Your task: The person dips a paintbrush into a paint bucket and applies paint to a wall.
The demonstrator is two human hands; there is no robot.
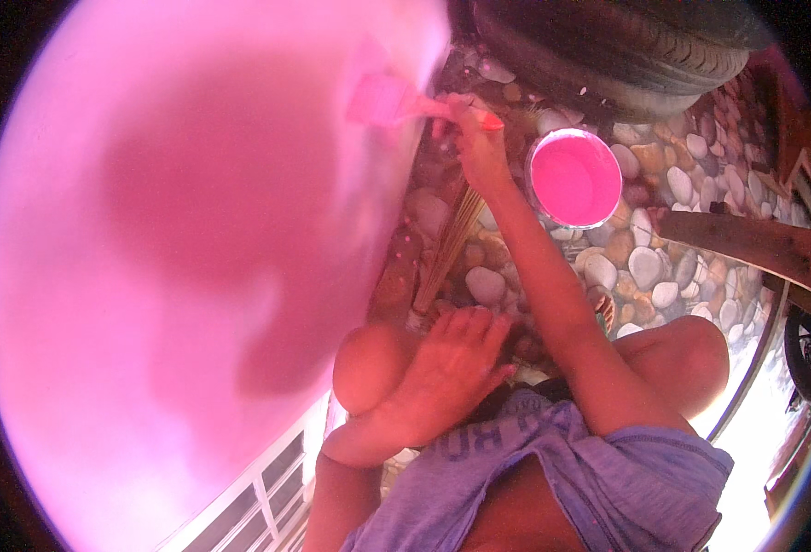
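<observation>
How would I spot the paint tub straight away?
Find the dark tyre at the picture's top. Below it, right of the right hand, stands a round tub. A white rim and bright pink filling set it apart from the pebbles around it.

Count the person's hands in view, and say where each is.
2: the right hand is near the top centre, gripping the brush; the left hand is below it, by the left knee.

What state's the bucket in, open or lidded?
Open: no lid covers the bucket, and pink paint shows inside it.
</observation>
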